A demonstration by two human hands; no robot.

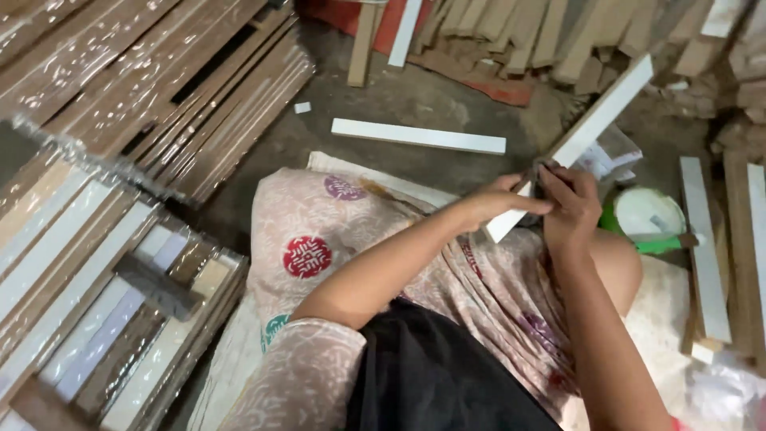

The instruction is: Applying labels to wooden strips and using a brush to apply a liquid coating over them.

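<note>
Both hands working the lower end of a white strip held over the lap.

The white strip [594, 120] slants from the hands up toward one o'clock, its lower end resting near the knee. The left hand [499, 203] pinches that end from the nine o'clock side, fingers [533, 207] pressed together along its face; the right hand [568, 209] curls over it from three o'clock, clamped on the strip and on something small and dark that may be a rubbing pad, though the view is too dim to tell. By my reckoning this is the finishing pass on the end; a next move would need a steady grip and a shift up the strip. Another white strip [418, 136] lies on the floor at eleven o'clock, a green-and-white tub [648, 215] at three o'clock, stacked boards [96, 303] far to nine.
</note>
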